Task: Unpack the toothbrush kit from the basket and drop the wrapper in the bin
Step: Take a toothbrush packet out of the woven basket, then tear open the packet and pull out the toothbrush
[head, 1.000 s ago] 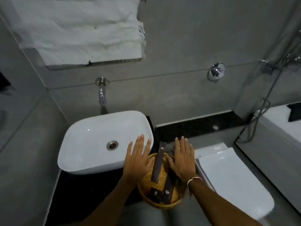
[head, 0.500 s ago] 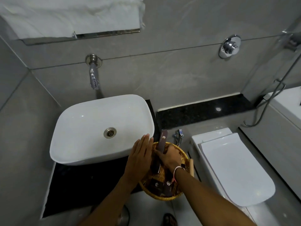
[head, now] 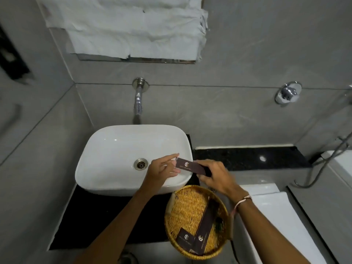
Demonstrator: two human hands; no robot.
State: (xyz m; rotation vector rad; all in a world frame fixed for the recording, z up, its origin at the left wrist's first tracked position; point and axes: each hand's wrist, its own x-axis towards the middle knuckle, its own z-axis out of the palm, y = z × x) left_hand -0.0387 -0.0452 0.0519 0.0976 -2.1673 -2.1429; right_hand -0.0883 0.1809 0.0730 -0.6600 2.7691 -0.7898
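Both hands hold the dark toothbrush kit (head: 191,166) level over the sink's (head: 114,149) right rim: right hand (head: 215,176) wrapped around one end, left hand (head: 162,169) fingers pinching the other. The basket (head: 172,221) sits below, at the bench's (head: 106,216) right edge.

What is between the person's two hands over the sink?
In the head view, a dark brown box spans the gap: the right hand grips one end, the left hand's fingers touch the other.

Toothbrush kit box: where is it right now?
Head view, centre: the toothbrush kit box is held between the left hand and right hand, above the sink's right rim, beyond the basket.
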